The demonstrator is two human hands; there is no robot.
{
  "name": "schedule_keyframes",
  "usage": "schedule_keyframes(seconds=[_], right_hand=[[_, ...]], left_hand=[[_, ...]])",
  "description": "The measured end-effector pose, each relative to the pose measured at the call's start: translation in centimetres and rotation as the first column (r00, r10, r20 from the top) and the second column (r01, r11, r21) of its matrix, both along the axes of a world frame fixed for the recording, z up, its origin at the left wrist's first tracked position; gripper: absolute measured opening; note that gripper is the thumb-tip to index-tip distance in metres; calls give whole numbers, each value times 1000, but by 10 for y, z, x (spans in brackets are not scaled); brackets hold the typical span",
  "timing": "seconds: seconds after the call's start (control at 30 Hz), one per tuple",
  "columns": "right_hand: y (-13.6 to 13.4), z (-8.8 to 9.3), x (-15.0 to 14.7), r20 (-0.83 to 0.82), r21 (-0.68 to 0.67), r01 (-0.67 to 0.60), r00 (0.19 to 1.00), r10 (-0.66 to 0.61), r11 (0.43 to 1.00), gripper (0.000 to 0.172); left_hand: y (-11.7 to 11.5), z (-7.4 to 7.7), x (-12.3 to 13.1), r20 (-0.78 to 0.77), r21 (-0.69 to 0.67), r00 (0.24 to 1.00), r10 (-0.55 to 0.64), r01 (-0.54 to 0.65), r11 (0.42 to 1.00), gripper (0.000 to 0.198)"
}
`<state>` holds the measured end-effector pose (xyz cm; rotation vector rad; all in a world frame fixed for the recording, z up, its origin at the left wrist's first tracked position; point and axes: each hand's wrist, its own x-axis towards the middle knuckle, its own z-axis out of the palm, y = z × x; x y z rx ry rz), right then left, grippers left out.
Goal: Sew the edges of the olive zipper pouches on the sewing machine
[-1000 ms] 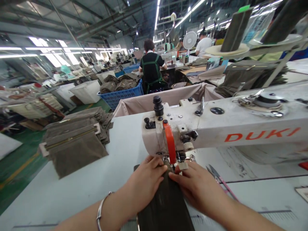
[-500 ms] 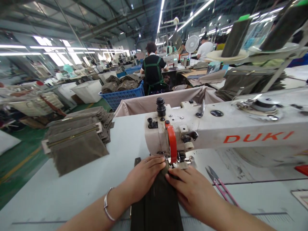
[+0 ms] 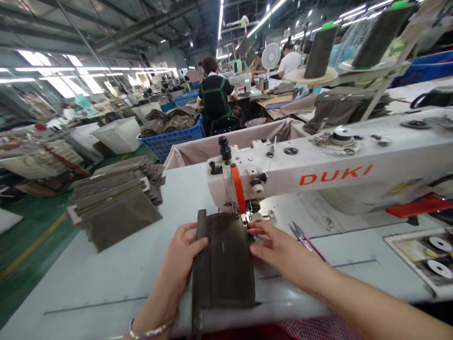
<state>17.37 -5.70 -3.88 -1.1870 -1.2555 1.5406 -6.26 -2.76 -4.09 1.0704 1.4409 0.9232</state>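
Here's the dark brown, roughly rectangular fabric piece (image 3: 231,269), flat in front of the needle end of the long white sewing machine (image 3: 279,177) with orange lettering. Its upper right corner sits right at the machine's small shiny metal presser foot (image 3: 247,217), so it looks partway through: the piece lies at the foot, not set aside. How much is stitched? Too dark to tell.

The left hand (image 3: 182,250) has its fingers on the piece's left edge, thumb over the top, seemingly pinching it. Over on the right edge, just below the machine's foot, the right hand (image 3: 271,243) bends its fingers against the fabric; whether they grip or merely press, I can't tell.

Left of the machine, on the pale table (image 3: 106,283), sits a thick stack of olive-brown fabric pieces with brassy zips (image 3: 120,208). Finished or waiting? Nothing shows which. The pink-handled metal scissors (image 3: 308,242) lie untouched in front of the machine's arm.
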Motion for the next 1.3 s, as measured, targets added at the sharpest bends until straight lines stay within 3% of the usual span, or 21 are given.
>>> schedule_keyframes(seconds=[0.1,0.2,0.27,0.33,0.4,0.47,0.5,0.57,0.63,0.7,0.73,0.8,0.87,0.93,1.03,1.1,1.2,1.27,1.3], right_hand=[[-11,3,-12,-323,-290,-11,942,-87,957,25],[-14,0,-21,-407,-405,-49,904,-131,913,35],[-19,-5,-25,-395,-434,-60,909,-130,899,40],[-29,-11,-29,-369,-449,-82,924,-101,890,39],[-45,-16,-32,-354,-439,-164,935,-2,884,38],[-61,-20,-34,-347,-418,-249,933,99,874,39],[-69,-22,-34,-332,-409,-269,934,133,872,39],[-81,-25,-30,-233,-404,-261,956,177,877,35],[-90,-26,-23,2,-319,-215,974,227,923,23],[-95,-27,-14,312,-52,-176,932,183,983,11],[-95,-28,-10,440,137,-176,893,100,975,11],[-93,-29,-5,568,462,-225,818,-91,858,15],[-88,-29,-3,603,606,-296,776,-184,738,19],[-83,-30,-2,614,639,-336,765,-196,692,22],[-78,-31,-1,606,644,-329,771,-197,690,20],[-77,-33,-1,616,664,-336,752,-235,668,24],[-75,-36,-2,662,697,-431,694,-283,574,32],[-73,-39,-2,678,706,-482,673,-297,519,29],[-71,-41,-2,669,721,-485,674,-314,494,27]], left_hand=[[-1,4,5,169,-110,985,-29,48,993,28],[-13,4,-2,116,-119,984,-138,152,981,29],[-26,8,-11,-149,-5,978,-148,149,989,37],[-43,17,-16,-539,258,842,-17,184,949,41],[-61,26,-12,-778,437,622,91,431,789,40],[-76,30,1,-877,402,481,1,731,551,37],[-82,28,8,-900,367,432,-54,819,441,34],[-88,20,21,-907,343,403,-125,877,337,28],[-90,9,27,-885,354,435,-169,862,363,27],[-90,1,26,-846,363,492,-206,814,453,25],[-90,-2,24,-826,364,521,-217,785,501,25],[-91,-5,22,-797,368,567,-208,729,578,26],[-91,-7,23,-801,377,573,-174,708,598,31],[-91,-8,26,-827,368,544,-144,716,593,40],[-88,-6,29,-838,276,501,-215,730,625,38],[-86,-1,28,-804,269,547,-233,684,678,24],[-82,12,23,-760,393,647,-69,540,744,20],[-79,21,20,-770,444,638,-4,539,716,25],[-76,24,19,-794,432,607,-28,597,676,31]])
